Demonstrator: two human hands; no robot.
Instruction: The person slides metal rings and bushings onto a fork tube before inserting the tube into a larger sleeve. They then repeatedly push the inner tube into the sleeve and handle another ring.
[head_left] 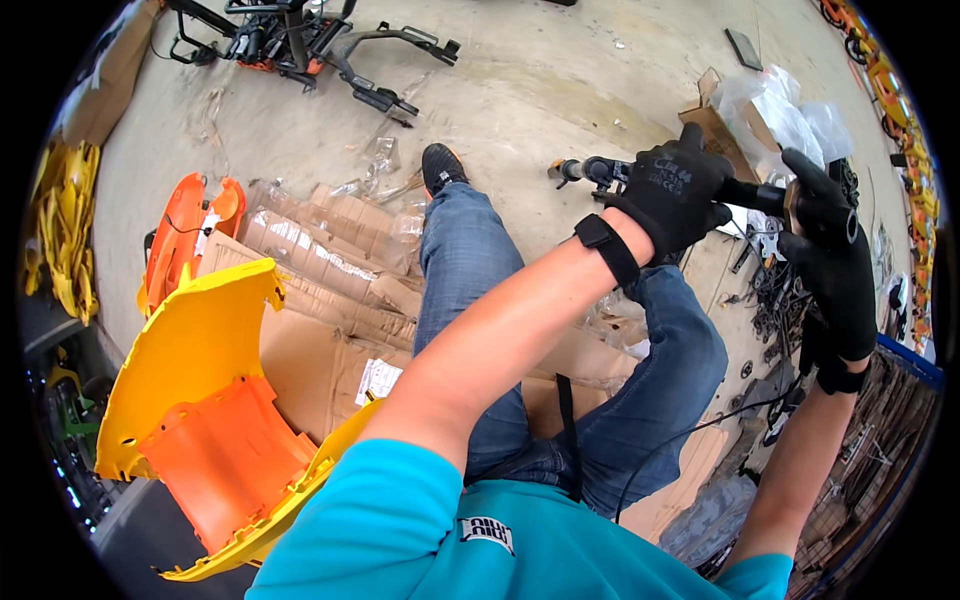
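My left hand (680, 185), in a black glove, is closed around a black metal tube (752, 196) held out to my right. Beyond that hand, the tube's far-left end part (590, 170) carries black bracket-like pieces and a bit of orange. My right hand (845, 285), also gloved in black, wraps the tube's other end, next to a dull metal ring (791, 210) and a round end piece (851, 226). Its thumb points up past the tube; some of its fingers are hidden behind the part.
Flattened cardboard (310, 350) lies under my legs. Yellow (200, 350) and orange (235, 460) plastic shells stand at my left. Loose black metal parts (785, 310) heap at the right, near a cardboard box (720, 125) with plastic wrap. A black frame (300, 50) stands ahead.
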